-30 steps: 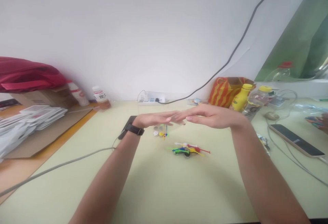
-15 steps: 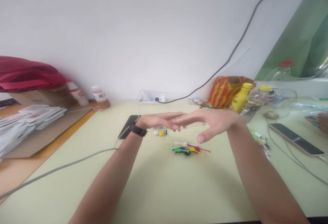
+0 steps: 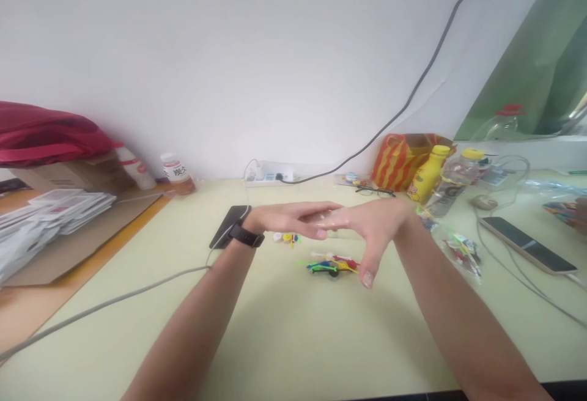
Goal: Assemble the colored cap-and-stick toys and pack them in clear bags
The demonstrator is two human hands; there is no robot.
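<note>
— Lowered since the earlier frame is the thumb of the right hand (image 3: pixel 380 222); by it, one end of the coloured plastic pieces (image 3: pixel 328 265) is now hidden. How are the hands held?

— Both are raised, with nothing seen to be gripped. On the right, the fingers are stretched sideways and the thumb is spread well away, pointed down. The left hand (image 3: pixel 288 219) is held nearly flat, its thumb only slightly parted from the fingers. The fingertips are overlapped in view; whether they are touching cannot be told, and a pale gleam among them is too blurred to be named.

— And the pieces?

— They are heaped on the table (image 3: pixel 321 340), just below the right thumb in view. They are judged light, smooth, rather stiff and a little slippery; the thin rods might be bent or snapped. A hold is best taken at the thick middle, though whether the parts are joined cannot be told.

— What is found around them?

— Small caps (image 3: pixel 285 238) are partly covered by the left hand. Near the right forearm, a clear bag (image 3: pixel 460 248) is placed, with a phone (image 3: pixel 527 244) farther out. Leftward, reaching could be hampered by the grey cable (image 3: pixel 137 291) at the left forearm. Glasses (image 3: pixel 375 191) and a yellow bottle (image 3: pixel 426 176) are set farther back, out of the way.
</note>
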